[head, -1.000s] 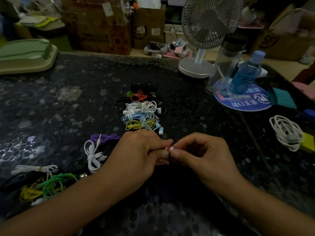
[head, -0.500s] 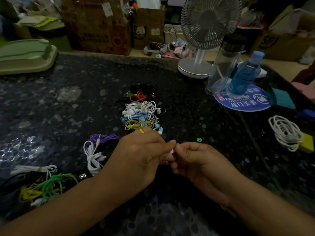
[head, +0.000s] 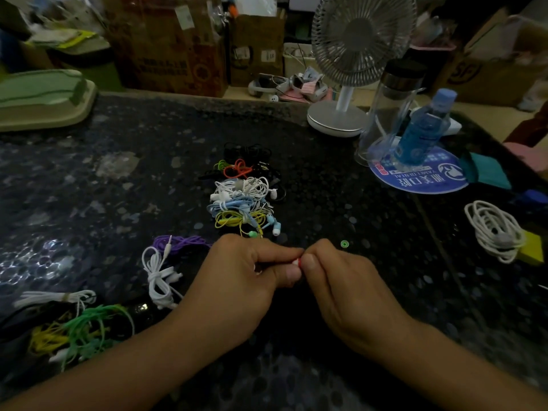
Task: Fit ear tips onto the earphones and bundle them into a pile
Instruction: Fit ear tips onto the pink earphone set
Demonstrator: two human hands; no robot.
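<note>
The left hand and right hand meet, both pinching a small red-and-white earphone. A pile of earphones lies beyond on the bench.

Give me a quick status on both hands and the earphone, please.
Left hand and right hand both pinching small red-and-white earbud. Loose green ring-shaped ear tip lies beside right hand. Nothing obstructing.

A cluttered small packing or stockroom workspace, dimly lit.

Worn cardboard boxes with labels stand stacked along the far edge of a dark speckled bench. Bundled earphones in many colours lie sorted in heaps on it, with more at the near left. A desk fan, a water bottle and a coiled white cable sit at the right.
</note>
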